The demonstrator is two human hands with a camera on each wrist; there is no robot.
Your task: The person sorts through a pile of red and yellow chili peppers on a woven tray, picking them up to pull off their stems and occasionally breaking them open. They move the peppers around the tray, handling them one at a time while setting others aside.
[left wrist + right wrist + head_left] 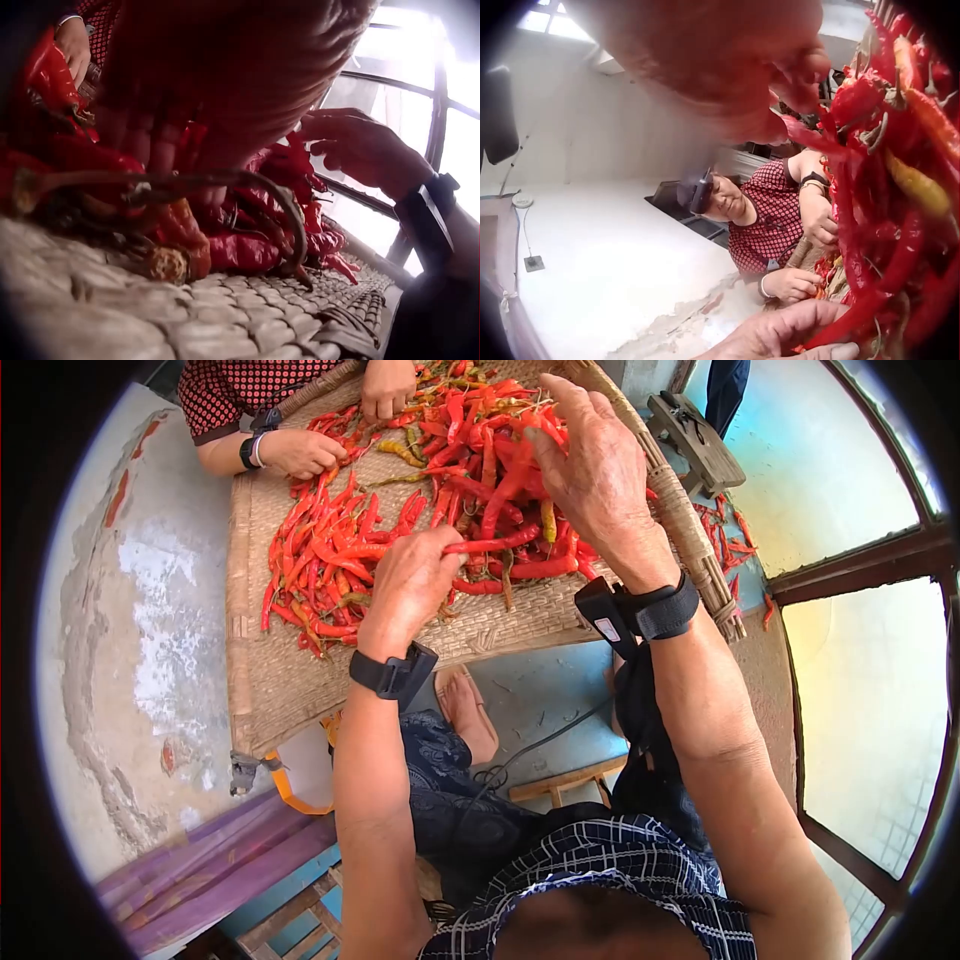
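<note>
Many red chili peppers (330,550) are heaped on a woven tray (262,690). My left hand (410,585) pinches a long red chili pepper (492,541) at the near side of the heap; in the right wrist view its thumb and fingers close round the pepper's end. Over the right part of the heap is my right hand (598,480), gripping another red chili pepper (810,136) that hangs from its fingertips. Stems and wrinkled peppers (244,251) lie close under my left hand.
Across the tray, another person's hands (300,453) work among the peppers. A small wooden stool (695,445) stands right of the tray, with loose peppers (725,535) on the floor. A wall (150,610) runs along the left, framed window panes (860,690) along the right.
</note>
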